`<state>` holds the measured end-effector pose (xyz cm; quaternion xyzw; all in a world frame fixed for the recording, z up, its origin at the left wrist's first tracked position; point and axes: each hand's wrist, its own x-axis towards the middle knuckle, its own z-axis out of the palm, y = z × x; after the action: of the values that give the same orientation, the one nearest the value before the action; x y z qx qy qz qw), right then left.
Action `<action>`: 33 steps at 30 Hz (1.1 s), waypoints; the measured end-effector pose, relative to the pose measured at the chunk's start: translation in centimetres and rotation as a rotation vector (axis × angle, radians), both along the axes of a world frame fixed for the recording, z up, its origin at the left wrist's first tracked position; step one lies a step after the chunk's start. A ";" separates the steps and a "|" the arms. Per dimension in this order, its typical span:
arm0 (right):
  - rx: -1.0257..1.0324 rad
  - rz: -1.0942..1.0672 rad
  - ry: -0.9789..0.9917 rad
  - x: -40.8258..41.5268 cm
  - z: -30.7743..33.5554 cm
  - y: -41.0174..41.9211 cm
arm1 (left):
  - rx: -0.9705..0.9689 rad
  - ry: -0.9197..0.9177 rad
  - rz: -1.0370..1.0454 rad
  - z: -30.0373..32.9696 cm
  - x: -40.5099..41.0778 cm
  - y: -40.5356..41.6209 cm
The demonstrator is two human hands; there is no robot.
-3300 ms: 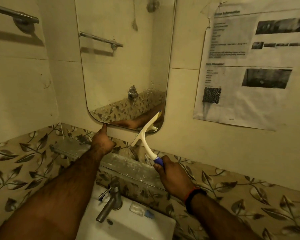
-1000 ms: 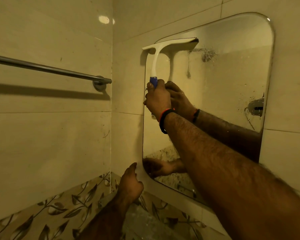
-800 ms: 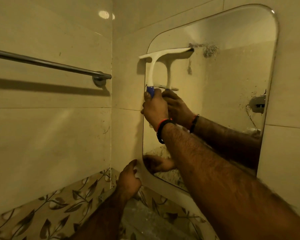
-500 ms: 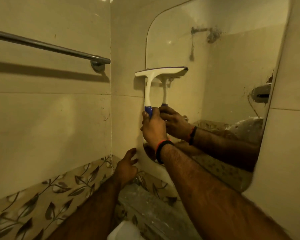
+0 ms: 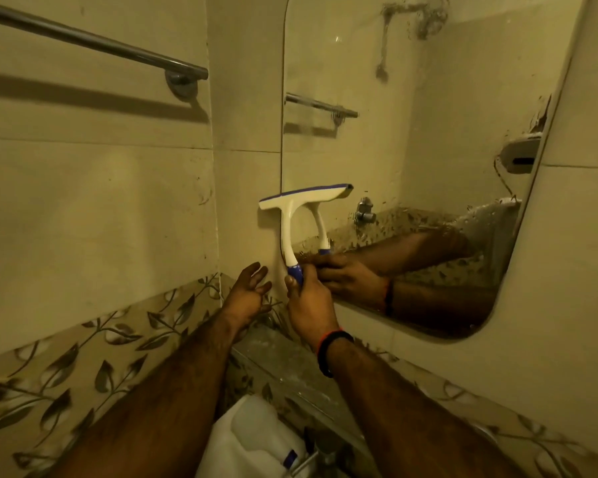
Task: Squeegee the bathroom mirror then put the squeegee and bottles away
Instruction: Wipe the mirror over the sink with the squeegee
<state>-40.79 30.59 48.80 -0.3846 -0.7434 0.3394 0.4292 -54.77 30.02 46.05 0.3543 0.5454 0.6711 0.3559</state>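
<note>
While the right hand (image 5: 309, 301) grips the squeegee (image 5: 302, 210) handle, keep the blade flat on the mirror (image 5: 411, 160) toward 6 o'clock. Left hand (image 5: 247, 293), fingers spread and empty, sits at 9 o'clock of the handle.

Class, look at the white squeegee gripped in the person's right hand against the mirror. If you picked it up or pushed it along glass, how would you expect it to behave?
The squeegee probably feels stiff and light: its thin moulded handle holds its curve in the right hand. On the wet-looking mirror it may turn slippery. Its wide head makes rolling unlikely.
</note>
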 end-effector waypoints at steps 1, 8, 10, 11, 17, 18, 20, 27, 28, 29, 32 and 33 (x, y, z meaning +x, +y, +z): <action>0.002 0.000 -0.023 0.3 -0.5 0.0 | -0.003 0.000 0.010 0.0 0.2 0.0; 0.001 0.009 -0.137 3.2 -3.2 -0.4 | -0.026 -0.054 0.026 -0.1 1.3 -0.1; 0.005 0.011 -0.155 4.0 -3.3 -0.7 | -0.033 -0.067 0.035 -0.3 1.5 0.0; 0.015 0.008 -0.167 4.3 -3.3 -0.8 | -0.036 -0.070 0.042 -0.3 1.5 0.1; 0.045 -0.024 -0.256 6.7 -3.6 -1.6 | -0.076 -0.040 0.046 -0.2 2.8 -0.1; 0.042 -0.025 -0.263 7.1 -3.6 -1.8 | -0.079 -0.032 0.049 -0.2 3.0 -0.2; 0.037 -0.025 -0.274 7.8 -3.7 -2.2 | -0.087 -0.023 0.055 -0.2 3.5 -0.2; 0.015 -0.026 -0.315 10.3 -4.5 -3.5 | -0.088 0.037 0.056 -0.4 4.7 -0.4; 0.015 -0.028 -0.315 10.7 -4.7 -3.7 | -0.090 0.034 0.057 -0.5 4.9 -0.4; 0.021 -0.036 -0.318 11.0 -4.8 -3.8 | -0.096 0.047 0.051 -0.5 5.2 -0.4; 0.055 -0.062 -0.330 11.7 -5.1 -4.1 | -0.112 0.083 0.054 -0.5 5.8 -0.5; 0.065 -0.071 -0.339 11.9 -5.1 -4.2 | -0.117 0.073 0.064 -0.4 6.0 -0.5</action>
<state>-28.86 26.35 43.68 -0.4481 -0.8017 0.2301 0.3217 -48.76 29.47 45.61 0.3395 0.6073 0.6359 0.3340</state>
